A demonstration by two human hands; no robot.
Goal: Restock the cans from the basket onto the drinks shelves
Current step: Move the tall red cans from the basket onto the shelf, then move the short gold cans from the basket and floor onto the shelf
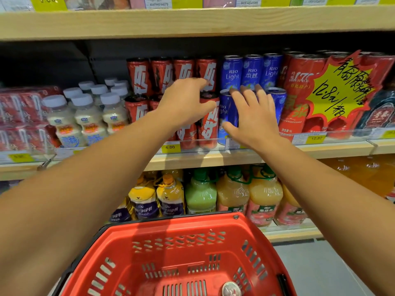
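From the head view, both arms reach up to the middle wooden drinks shelf. The left hand has its fingers spread wide and loose over the tall red metal cans with white letters. It covers part of the front row, but I cannot tell if it touches a can. It does not wrap round one.

The right hand is also spread wide, with straight fingers. It lies against the front of the tall blue metal cans with white writing. The fingertips come up near the can tops. It looks like a push or a nudge, not a hold.

All the cans on the shelf stand up straight, tops to 12 o'clock. Their long way runs up and down.

The red plastic shopping basket with slots sits low, at 6 o'clock from the hands and well apart from them. Only one shiny silver can top shows in it, at the bottom edge, a little to the 5 o'clock side. That can seems to stand up too, top facing the camera. The right hand is on its side, so I think it is nearer. To fetch it, a hand must come down and back toward 6 o'clock, then grip from above.
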